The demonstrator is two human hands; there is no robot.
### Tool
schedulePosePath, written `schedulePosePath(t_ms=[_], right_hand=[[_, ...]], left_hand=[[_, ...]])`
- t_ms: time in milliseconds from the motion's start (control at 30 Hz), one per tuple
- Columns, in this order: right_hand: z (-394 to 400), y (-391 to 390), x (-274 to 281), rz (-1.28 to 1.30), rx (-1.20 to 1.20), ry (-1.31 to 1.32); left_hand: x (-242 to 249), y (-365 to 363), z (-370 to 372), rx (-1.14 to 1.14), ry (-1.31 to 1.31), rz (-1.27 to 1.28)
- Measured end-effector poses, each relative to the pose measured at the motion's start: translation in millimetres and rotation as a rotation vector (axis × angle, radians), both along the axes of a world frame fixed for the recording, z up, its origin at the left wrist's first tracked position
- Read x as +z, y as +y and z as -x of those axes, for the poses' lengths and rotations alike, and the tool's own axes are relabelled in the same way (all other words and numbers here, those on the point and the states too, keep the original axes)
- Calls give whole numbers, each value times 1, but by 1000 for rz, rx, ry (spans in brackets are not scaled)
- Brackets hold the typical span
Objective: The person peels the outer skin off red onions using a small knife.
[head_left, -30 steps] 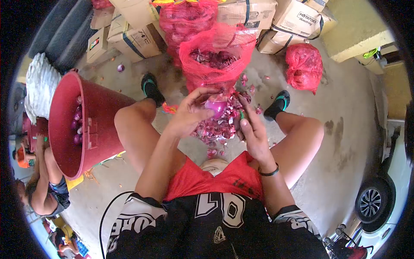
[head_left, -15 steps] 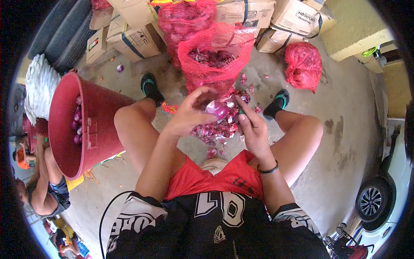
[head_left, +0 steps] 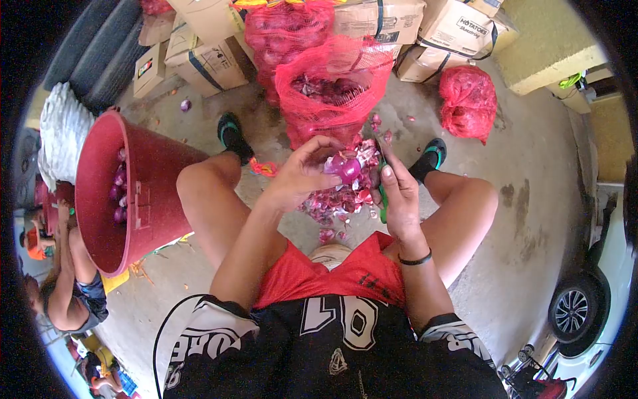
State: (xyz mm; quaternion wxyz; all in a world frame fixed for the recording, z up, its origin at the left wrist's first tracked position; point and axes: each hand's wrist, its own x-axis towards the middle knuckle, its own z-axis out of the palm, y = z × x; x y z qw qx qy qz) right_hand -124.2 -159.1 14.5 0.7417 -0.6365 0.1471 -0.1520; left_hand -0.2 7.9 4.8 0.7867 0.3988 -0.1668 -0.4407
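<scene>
A purple onion (head_left: 346,169) sits in the curled fingers of my left hand (head_left: 300,174), its shiny side facing right. My right hand (head_left: 401,193) grips a knife with a green handle (head_left: 383,203); the dark blade points up and away from me, just right of the onion and apart from it. Below both hands, a heap of loose onion skins (head_left: 329,203) covers the floor between my legs. Directly beyond stands an open red mesh sack (head_left: 319,116) with onions or skins inside.
A large red tub (head_left: 159,173) holding several onions lies tilted at left, near a seated person (head_left: 73,286). Cardboard boxes (head_left: 212,63) and a full mesh sack (head_left: 286,33) stand at the back. A tied red bag (head_left: 467,103) and a car wheel (head_left: 571,312) are at right.
The onion in my left hand has shifted slightly right and turned, showing more smooth purple surface. My right hand has moved right and a little toward me, exposing more of the green handle.
</scene>
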Motion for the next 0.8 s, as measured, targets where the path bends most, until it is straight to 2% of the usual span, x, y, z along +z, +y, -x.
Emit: schedulePosePath(t_ms=[100, 300, 433, 500, 600, 700, 800], right_hand=[[3, 6, 10, -106, 19, 51], [9, 1, 24, -140, 251, 7], [12, 7, 12, -205, 343, -14], [13, 7, 15, -181, 333, -12], [13, 9, 23, -104, 325, 75], [9, 14, 11, 10, 235, 108], [3, 11, -4, 231, 154, 70]], left_hand=[[-7, -2, 0, 5, 5, 28], [-8, 0, -3, 168, 63, -4], [-3, -3, -1, 198, 123, 7], [0, -6, -2, 227, 185, 31], [4, -6, -2, 292, 164, -95], [4, -7, -1, 190, -31, -204], [-3, -8, 0, 152, -147, -137]])
